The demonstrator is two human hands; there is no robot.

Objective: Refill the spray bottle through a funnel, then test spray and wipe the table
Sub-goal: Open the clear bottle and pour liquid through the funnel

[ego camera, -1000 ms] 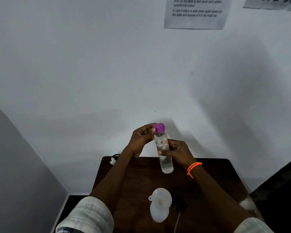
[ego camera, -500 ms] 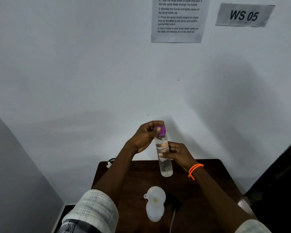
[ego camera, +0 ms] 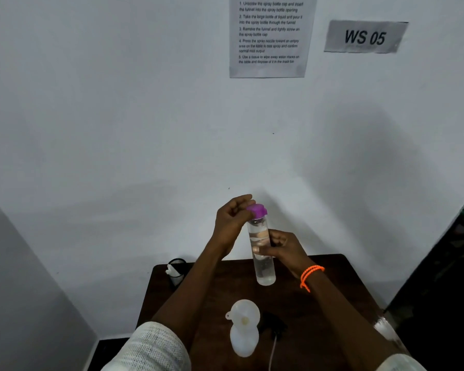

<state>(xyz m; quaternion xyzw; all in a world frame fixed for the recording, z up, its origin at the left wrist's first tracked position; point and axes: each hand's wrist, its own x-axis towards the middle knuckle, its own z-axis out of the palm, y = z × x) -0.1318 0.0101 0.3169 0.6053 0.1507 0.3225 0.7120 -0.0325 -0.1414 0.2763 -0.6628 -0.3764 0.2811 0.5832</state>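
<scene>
Purple plastic caps the clear bottle [ego camera: 261,247], held upright in the air above the far half of the dark wooden tabletop [ego camera: 332,287], at about 12 o'clock from the person. The left hand [ego camera: 232,219] is curled over the purple cap [ego camera: 257,211] from the 9 o'clock side, fingers wrapped on it as if to twist. The right hand [ego camera: 281,247] grips the bottle's middle from 3 o'clock, an orange bracelet [ego camera: 311,275] on its wrist. Liquid fills the lower part of the bottle.

Near the tabletop's front edge, at 6 o'clock, the white spray bottle [ego camera: 243,341] stands with a white funnel [ego camera: 244,314] seated in its neck; a dark object, probably its spray head, lies just beside it at 3 o'clock.

Judged from here, the cap is being unscrewed for pouring. Risks: a sudden release of the cap could jerk the bottle and slosh liquid onto the tabletop; a slack middle grip could let it slip; and a careless lowering forearm could topple the light, top-heavy funnel and spray bottle.
</scene>
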